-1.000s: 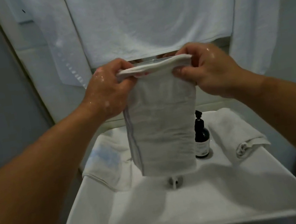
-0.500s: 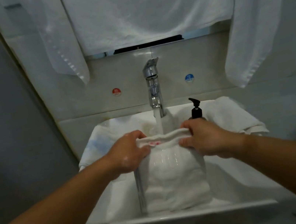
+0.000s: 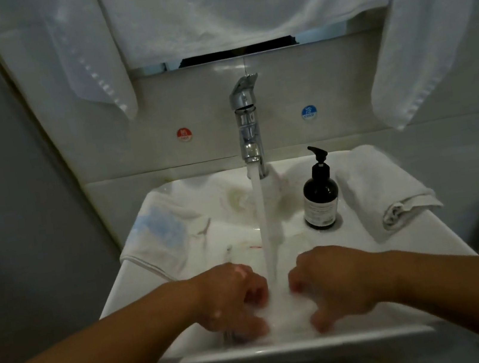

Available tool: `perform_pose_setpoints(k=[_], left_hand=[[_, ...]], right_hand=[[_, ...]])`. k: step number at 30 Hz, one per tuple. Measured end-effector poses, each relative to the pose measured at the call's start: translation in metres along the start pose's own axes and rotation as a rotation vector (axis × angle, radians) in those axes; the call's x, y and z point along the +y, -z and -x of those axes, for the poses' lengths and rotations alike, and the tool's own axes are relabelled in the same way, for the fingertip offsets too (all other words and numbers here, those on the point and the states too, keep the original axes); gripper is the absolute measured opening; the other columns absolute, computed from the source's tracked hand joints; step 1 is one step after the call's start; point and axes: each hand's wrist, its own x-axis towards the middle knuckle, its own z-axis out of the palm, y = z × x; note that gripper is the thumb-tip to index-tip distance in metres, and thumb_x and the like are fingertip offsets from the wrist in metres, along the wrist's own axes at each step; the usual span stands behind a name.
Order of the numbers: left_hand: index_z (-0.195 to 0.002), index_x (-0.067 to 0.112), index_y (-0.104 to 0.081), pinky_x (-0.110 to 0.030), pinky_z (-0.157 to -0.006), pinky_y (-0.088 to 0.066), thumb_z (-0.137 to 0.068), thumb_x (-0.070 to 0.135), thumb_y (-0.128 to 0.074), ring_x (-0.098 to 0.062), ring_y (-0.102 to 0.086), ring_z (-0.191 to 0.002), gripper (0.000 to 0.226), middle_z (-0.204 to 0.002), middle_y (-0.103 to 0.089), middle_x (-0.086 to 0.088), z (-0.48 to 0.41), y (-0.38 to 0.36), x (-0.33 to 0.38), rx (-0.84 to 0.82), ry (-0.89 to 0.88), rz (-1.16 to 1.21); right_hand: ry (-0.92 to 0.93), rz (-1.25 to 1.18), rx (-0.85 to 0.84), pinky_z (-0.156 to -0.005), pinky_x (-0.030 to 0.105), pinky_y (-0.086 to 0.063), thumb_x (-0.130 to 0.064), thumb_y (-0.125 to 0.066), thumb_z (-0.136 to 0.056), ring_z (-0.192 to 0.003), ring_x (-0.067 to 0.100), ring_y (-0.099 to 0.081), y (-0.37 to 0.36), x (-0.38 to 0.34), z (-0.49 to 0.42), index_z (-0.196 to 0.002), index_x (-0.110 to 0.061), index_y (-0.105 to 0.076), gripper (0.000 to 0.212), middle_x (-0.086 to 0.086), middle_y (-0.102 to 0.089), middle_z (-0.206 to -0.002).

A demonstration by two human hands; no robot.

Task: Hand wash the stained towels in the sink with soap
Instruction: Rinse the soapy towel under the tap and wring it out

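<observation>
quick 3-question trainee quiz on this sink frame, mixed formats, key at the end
1. True or false: the tap is shut off.
2. The soap bottle stands: A) left of the water stream; B) right of it; C) in a hand.
3. Fill in: the left hand and right hand hold the wet towel ____ the stream.
Key: 1 false; 2 B; 3 under.

The sink is white, the tap chrome, the soap bottle black, and one white towel is blotched blue.
</observation>
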Motion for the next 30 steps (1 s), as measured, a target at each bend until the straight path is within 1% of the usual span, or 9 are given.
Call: perform_pose_setpoints(k=[4,8,12,14,17,22,25,28,30], left_hand=[[-0.112,0.036,-0.054,-0.03,-0.084,-0.045,-0.087,0.061,-0.064,-0.013,-0.051,-0.098,0.037,-0.11,-0.048,0.01,0.001,-0.008,0.0,0.07,-0.005,-0.084],[-0.118,0.028,-0.059,-0.03,-0.086,-0.049,-0.1,0.042,-0.052,-0.014,-0.056,-0.098,0.024,-0.11,-0.057,0.006,0.008,-0.006,-0.001,0.229,-0.039,0.058],[-0.097,0.03,-0.055,-0.036,-0.084,-0.049,-0.102,0.041,-0.045,-0.02,-0.057,-0.094,0.015,-0.101,-0.059,0.002,0.021,0.029,-0.006,0.403,-0.021,0.206],[-0.089,0.035,-0.054,-0.037,-0.089,-0.048,-0.099,0.044,-0.043,-0.02,-0.056,-0.097,0.017,-0.101,-0.059,0.005,0.025,0.045,-0.009,0.436,0.016,0.249],[-0.101,0.03,-0.065,-0.035,-0.093,-0.048,-0.102,0.036,-0.049,-0.018,-0.057,-0.103,0.017,-0.107,-0.061,0.007,0.021,0.051,-0.013,0.41,0.103,0.3],[-0.117,0.024,-0.064,-0.03,-0.089,-0.046,-0.102,0.036,-0.053,-0.021,-0.059,-0.107,0.022,-0.123,-0.065,-0.005,-0.009,0.035,-0.017,0.525,0.203,0.306],[-0.144,0.025,-0.048,-0.028,-0.095,-0.041,-0.098,0.049,-0.058,-0.027,-0.055,-0.123,0.052,-0.141,-0.054,-0.011,-0.02,0.029,-0.017,0.405,0.235,0.232],[-0.158,0.027,-0.026,-0.031,-0.111,-0.036,-0.083,0.061,-0.072,-0.025,-0.043,-0.14,0.094,-0.157,-0.038,-0.004,-0.022,0.019,-0.018,0.25,0.244,0.189],[-0.16,0.023,-0.021,-0.029,-0.112,-0.035,-0.081,0.06,-0.075,-0.024,-0.042,-0.141,0.103,-0.158,-0.038,-0.003,-0.023,0.015,-0.021,0.255,0.264,0.22]], right_hand=[[0.044,-0.01,0.113,-0.077,0.032,-0.043,-0.043,-0.05,-0.1,-0.084,0.013,-0.053,-0.006,-0.005,-0.002,-0.103,-0.027,-0.06,0.02,-0.006,-0.057,-0.093],[-0.018,-0.288,0.168,-0.08,0.03,-0.048,-0.039,-0.049,-0.103,-0.087,0.011,-0.057,0.014,0.006,0.001,-0.104,-0.025,-0.06,0.018,-0.009,-0.059,-0.097],[-0.067,-0.701,0.229,-0.069,0.036,-0.056,-0.028,-0.056,-0.1,-0.083,0.024,-0.064,0.042,0.013,0.002,-0.087,-0.017,-0.063,0.019,0.005,-0.062,-0.09],[-0.107,-0.92,0.217,-0.064,0.034,-0.056,-0.022,-0.059,-0.098,-0.075,0.023,-0.064,0.054,0.016,0.0,-0.078,-0.014,-0.063,0.022,0.007,-0.061,-0.081],[-0.177,-1.031,0.155,-0.072,0.039,-0.061,-0.021,-0.061,-0.098,-0.083,0.024,-0.068,0.058,0.018,-0.008,-0.085,-0.012,-0.067,0.017,0.009,-0.066,-0.088],[-0.326,-0.903,0.249,-0.058,0.037,-0.062,-0.022,-0.059,-0.102,-0.078,0.024,-0.069,0.035,0.021,-0.036,-0.094,-0.009,-0.066,0.016,0.01,-0.065,-0.089],[-0.316,-0.662,0.3,-0.07,0.043,-0.064,-0.026,-0.058,-0.101,-0.091,0.031,-0.07,0.026,0.029,-0.049,-0.113,-0.01,-0.066,0.022,0.014,-0.066,-0.111],[-0.224,-0.489,0.134,-0.088,0.027,-0.055,-0.047,-0.065,-0.095,-0.119,0.022,-0.06,0.023,0.031,-0.045,-0.149,-0.024,-0.045,0.062,-0.002,-0.05,-0.144],[-0.192,-0.402,0.158,-0.093,0.023,-0.046,-0.054,-0.07,-0.089,-0.122,0.017,-0.057,0.022,0.032,-0.04,-0.149,-0.025,-0.045,0.072,-0.005,-0.053,-0.142]])
